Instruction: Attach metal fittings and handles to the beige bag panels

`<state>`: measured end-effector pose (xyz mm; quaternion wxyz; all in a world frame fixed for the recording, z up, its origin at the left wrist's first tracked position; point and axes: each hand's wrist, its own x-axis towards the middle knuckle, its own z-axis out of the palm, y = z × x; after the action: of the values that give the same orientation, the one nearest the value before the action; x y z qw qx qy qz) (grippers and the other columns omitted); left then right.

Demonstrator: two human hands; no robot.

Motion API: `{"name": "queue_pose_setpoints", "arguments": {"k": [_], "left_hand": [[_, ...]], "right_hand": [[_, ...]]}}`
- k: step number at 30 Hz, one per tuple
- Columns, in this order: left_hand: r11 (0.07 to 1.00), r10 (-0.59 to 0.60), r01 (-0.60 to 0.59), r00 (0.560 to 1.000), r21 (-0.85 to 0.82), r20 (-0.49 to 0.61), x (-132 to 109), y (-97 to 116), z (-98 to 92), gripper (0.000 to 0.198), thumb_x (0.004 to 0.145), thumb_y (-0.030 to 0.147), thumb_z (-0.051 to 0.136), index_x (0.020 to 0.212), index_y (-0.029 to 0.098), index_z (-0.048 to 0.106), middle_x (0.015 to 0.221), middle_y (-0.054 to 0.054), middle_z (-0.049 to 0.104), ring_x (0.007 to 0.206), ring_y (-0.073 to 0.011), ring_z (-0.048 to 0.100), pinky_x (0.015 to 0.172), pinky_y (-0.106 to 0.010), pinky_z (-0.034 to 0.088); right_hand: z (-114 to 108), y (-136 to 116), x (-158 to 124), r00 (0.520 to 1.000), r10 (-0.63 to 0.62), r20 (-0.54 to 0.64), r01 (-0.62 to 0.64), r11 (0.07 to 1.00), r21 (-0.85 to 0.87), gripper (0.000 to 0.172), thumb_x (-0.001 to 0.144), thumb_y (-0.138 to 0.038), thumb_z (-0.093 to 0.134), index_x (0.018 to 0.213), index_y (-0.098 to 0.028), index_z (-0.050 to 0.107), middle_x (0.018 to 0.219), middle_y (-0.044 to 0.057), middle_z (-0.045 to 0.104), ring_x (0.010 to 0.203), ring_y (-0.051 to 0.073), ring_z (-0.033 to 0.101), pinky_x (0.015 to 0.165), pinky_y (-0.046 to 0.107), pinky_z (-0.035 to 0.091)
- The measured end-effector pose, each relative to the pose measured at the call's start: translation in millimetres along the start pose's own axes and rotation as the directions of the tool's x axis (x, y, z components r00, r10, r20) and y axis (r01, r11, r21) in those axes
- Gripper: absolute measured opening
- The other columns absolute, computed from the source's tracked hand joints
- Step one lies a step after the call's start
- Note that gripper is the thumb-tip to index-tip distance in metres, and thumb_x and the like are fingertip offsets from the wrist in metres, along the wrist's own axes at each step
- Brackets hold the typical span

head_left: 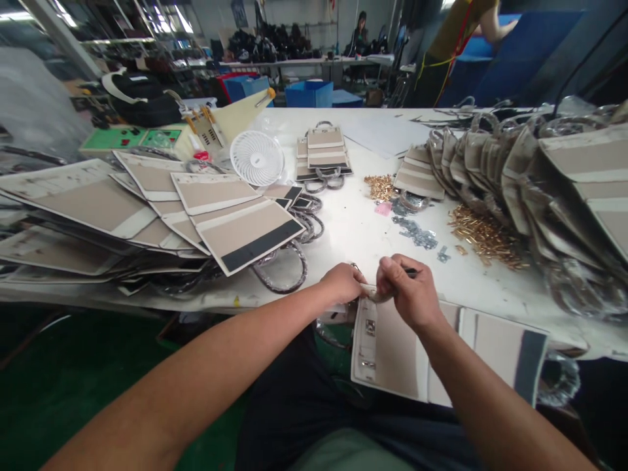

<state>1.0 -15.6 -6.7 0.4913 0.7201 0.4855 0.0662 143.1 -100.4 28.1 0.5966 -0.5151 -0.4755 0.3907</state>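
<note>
A beige bag panel [400, 356] with a dark strip lies at the table's front edge, partly over my lap. Metal fittings [370, 327] sit along its left end. Closed at the panel's upper left corner, my left hand [343, 284] pinches its edge beside a small metal ring. My right hand [412, 291] is wrapped around a dark-handled tool [411, 271], held over the same corner. The tool's working end is hidden by my fingers. A plastic-wrapped handle [559, 379] sticks out at the panel's right end.
Stacked bag panels [240, 219] spread across the left, near a white fan [257, 158]. More wrapped panels [495, 157] stand in a row at right. Gold fasteners [485, 239] and grey metal plates [415, 232] lie loose beyond my hands. A person [446, 52] stands behind the table.
</note>
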Motion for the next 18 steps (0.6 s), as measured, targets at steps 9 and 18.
{"name": "queue_pose_setpoints", "arguments": {"k": [9,18], "left_hand": [[0.986,-0.127,0.132,0.99,-0.099,0.055,-4.0,18.0,-4.0,0.012,0.065,0.013,0.084,0.071,0.016,0.073,0.058,0.003,0.064,0.054,-0.013,0.056,0.053,-0.023,0.044],[0.973,-0.131,0.152,0.984,-0.176,0.124,2.7,9.2,-6.2,0.01,0.064,0.016,0.085,0.069,0.015,0.075,0.057,0.003,0.064,0.054,-0.0128,0.055,0.052,-0.024,0.04]], "right_hand": [[3.9,9.7,-4.0,0.976,-0.069,-0.205,0.104,0.982,0.161,0.051,0.094,-0.055,0.071,0.06,-0.024,0.047,0.051,-0.005,0.046,0.043,0.012,0.043,0.045,0.028,0.038],[6.0,-21.1,7.0,0.99,-0.09,-0.105,0.101,0.989,0.106,0.05,0.094,-0.05,0.07,0.057,-0.024,0.048,0.049,-0.003,0.049,0.041,0.011,0.044,0.042,0.027,0.036]]}}
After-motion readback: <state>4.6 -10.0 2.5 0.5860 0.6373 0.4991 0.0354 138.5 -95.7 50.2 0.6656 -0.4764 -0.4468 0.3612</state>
